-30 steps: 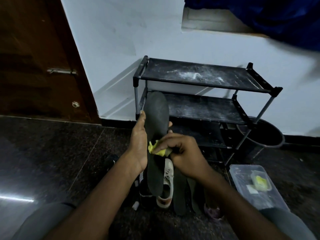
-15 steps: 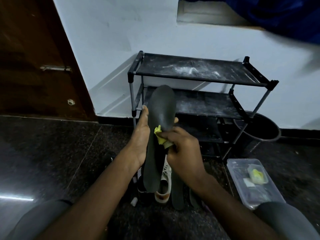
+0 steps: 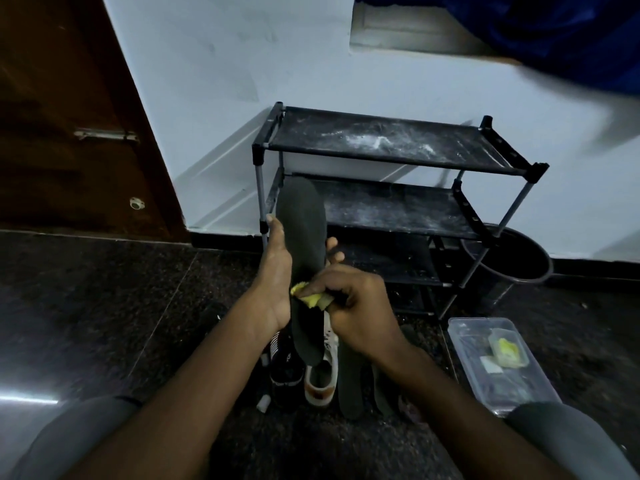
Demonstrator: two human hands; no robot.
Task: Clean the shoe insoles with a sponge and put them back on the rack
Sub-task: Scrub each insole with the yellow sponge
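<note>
My left hand (image 3: 275, 271) holds a dark grey insole (image 3: 304, 237) upright by its middle, toe end up, in front of the rack. My right hand (image 3: 356, 306) is closed on a yellow sponge (image 3: 310, 298) pressed against the insole's lower half. The black shoe rack (image 3: 398, 161) with dusty shelves stands against the white wall, its shelves bare. Two more dark insoles (image 3: 349, 382) lie flat on the floor below my right wrist.
A white sneaker (image 3: 322, 379) and a black shoe (image 3: 284, 368) sit on the dark floor under my hands. A clear plastic box (image 3: 498, 362) with a yellow sponge inside lies at right. A black bucket (image 3: 512, 261) stands beside the rack. A brown door (image 3: 69, 116) is at left.
My right hand has rubbed the sponge up the insole and back down to its lower half. The left hand keeps holding the insole upright.
</note>
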